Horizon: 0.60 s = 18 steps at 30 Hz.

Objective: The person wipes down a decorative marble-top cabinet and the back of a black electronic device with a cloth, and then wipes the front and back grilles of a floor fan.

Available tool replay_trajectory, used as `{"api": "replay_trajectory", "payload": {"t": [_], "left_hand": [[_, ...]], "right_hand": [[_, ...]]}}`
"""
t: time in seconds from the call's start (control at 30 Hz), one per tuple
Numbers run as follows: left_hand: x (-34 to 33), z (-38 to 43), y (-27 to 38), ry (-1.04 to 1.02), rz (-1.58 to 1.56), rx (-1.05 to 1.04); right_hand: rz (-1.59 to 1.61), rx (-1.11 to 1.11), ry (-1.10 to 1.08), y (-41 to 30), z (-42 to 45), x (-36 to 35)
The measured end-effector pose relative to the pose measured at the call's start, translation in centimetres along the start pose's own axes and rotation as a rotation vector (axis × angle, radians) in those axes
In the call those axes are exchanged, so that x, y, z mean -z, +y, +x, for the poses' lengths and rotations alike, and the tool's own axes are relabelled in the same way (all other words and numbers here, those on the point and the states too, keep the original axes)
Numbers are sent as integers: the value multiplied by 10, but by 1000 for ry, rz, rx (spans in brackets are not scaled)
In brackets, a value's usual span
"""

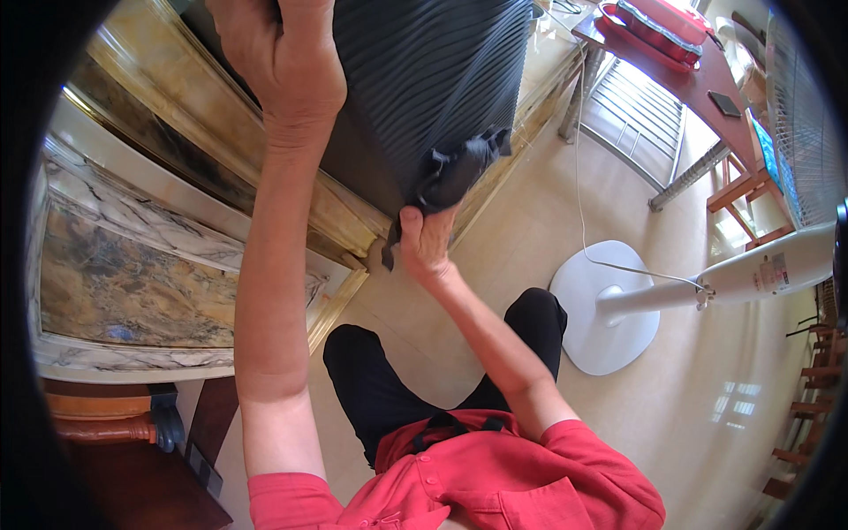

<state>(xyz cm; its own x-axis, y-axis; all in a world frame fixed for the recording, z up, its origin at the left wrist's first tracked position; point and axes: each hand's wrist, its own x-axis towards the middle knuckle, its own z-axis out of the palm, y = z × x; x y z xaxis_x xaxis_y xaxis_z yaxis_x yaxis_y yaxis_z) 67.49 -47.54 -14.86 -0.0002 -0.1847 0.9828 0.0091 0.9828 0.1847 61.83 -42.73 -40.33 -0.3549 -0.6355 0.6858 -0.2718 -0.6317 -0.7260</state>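
Note:
A large black panel with wavy ridges (424, 73), possibly the back of a television, stands before me at the top of the view. My right hand (427, 242) holds a bunched dark cloth (454, 175) against its lower part, and a strip of the cloth hangs beside my thumb. My left hand (288, 63) is raised at the panel's left side. Its fingers are partly cut off by the picture's top edge, so whether it grips anything cannot be told.
Marble-patterned cabinetry with gold trim (139, 285) runs along the left. At right are a white fan's round base (606, 308) and its cable (580, 159). Beyond stands a reddish table (719, 99) bearing red trays (652, 40) and a dark flat object (724, 104), with a wooden chair (735, 189) nearby.

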Motion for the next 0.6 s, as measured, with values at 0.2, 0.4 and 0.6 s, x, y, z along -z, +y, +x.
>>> {"api": "replay_trajectory", "payload": {"t": [0.2, 0.4, 0.6], "left_hand": [[-6, 3, 3, 73, 258, -88], [-4, 4, 8, 109, 470, -140], [6, 6, 4, 70, 474, -120]], "right_hand": [[430, -183, 96, 12, 127, 27], [117, 24, 82, -20, 115, 17], [-149, 594, -102, -83, 104, 14]]}}
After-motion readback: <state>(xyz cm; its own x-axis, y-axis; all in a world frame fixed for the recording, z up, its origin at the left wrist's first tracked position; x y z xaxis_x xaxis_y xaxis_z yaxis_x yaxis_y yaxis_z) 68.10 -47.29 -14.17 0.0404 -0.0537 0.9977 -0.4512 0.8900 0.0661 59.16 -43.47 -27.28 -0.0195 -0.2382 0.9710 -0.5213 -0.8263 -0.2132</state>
